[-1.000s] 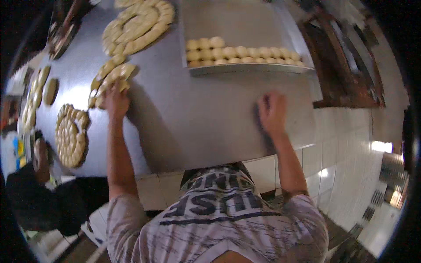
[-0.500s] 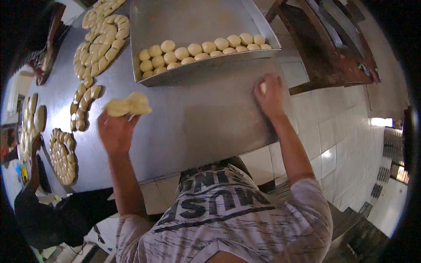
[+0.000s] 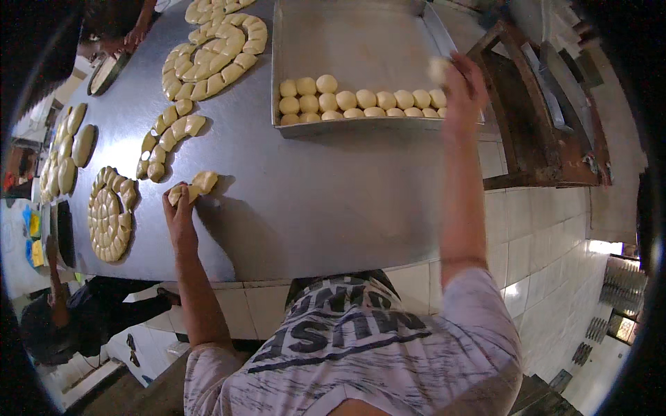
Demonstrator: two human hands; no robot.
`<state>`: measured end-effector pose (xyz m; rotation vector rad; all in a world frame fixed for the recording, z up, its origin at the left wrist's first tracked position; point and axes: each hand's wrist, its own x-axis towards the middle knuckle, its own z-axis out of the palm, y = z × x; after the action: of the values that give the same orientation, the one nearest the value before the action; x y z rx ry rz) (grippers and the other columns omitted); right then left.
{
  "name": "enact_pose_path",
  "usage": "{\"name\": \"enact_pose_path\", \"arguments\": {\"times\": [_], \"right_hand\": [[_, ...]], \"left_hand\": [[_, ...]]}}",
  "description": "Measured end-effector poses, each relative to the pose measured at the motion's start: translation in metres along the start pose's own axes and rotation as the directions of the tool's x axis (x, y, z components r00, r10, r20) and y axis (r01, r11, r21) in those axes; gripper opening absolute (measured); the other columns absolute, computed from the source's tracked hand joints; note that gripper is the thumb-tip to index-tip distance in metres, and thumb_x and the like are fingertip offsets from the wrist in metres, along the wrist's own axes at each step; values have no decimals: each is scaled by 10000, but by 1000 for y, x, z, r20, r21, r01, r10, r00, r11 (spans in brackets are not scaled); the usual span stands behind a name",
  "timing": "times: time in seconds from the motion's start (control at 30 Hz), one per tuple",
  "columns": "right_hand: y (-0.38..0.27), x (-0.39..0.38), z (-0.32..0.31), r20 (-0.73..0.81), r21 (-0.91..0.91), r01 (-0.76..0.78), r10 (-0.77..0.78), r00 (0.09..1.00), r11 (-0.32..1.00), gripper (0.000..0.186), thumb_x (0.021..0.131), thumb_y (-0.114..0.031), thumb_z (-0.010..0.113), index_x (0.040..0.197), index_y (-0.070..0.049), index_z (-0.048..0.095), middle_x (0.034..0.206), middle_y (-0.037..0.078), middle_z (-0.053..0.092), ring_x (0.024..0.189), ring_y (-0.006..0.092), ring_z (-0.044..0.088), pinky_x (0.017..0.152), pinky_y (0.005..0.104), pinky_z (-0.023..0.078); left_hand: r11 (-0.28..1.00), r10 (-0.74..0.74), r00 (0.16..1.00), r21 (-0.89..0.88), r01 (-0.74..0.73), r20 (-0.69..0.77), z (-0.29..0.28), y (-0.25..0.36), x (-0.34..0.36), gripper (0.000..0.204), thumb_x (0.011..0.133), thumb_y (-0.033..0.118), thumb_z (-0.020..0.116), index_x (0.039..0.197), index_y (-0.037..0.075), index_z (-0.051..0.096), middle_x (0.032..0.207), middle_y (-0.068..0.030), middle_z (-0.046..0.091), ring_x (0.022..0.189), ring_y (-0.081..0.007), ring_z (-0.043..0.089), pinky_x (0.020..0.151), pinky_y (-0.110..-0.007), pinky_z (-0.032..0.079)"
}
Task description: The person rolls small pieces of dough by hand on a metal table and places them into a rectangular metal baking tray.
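My left hand (image 3: 179, 208) grips an elongated piece of pale dough (image 3: 205, 182) over the steel table (image 3: 312, 194). Curved rows of cut dough pieces (image 3: 161, 142) lie just beyond it, and a small spiral of pieces (image 3: 111, 215) is to its left. My right hand (image 3: 463, 87), smeared by motion, is raised at the right end of a large metal tray (image 3: 276, 55), closed on a small dough ball (image 3: 438, 69). Inside the tray, round dough balls (image 3: 347, 100) sit in rows along the near side.
A larger dough spiral (image 3: 215, 55) and long dough pieces (image 3: 66, 156) occupy the table's left part. A wooden rack (image 3: 524, 125) stands to the right. A person in dark clothing (image 3: 62, 326) is at the lower left; another person's hands (image 3: 128, 38) are by a pan at upper left.
My left hand has lifted dough from the curved rows and moved nearer the table's front edge. My right hand has risen from the bare steel to the tray, a ball in it.
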<state>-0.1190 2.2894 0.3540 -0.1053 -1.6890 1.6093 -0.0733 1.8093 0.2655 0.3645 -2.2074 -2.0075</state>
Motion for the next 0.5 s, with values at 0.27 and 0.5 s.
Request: {"name": "enact_pose_path", "arguments": {"times": [0.27, 0.5], "right_hand": [[6, -52, 104, 393, -290, -99, 212, 894, 952, 358, 851, -172, 601, 1184, -48, 563, 1040, 68, 636, 852, 184, 594, 806, 300, 476], [-39, -170, 75, 469, -220, -317, 385, 795, 923, 370, 859, -99, 580, 1226, -79, 539, 1124, 129, 596, 931, 189, 599, 801, 313, 487]], "left_hand": [[906, 203, 954, 327, -268, 219, 41, 41, 6, 325, 842, 59, 583, 1114, 48, 407, 1056, -113, 506, 915, -178, 545, 730, -334, 486], [862, 243, 672, 162, -480, 699, 132, 69, -37, 548, 702, 26, 687, 1191, 78, 444, 1032, -163, 550, 900, -321, 566, 777, -380, 470]]}}
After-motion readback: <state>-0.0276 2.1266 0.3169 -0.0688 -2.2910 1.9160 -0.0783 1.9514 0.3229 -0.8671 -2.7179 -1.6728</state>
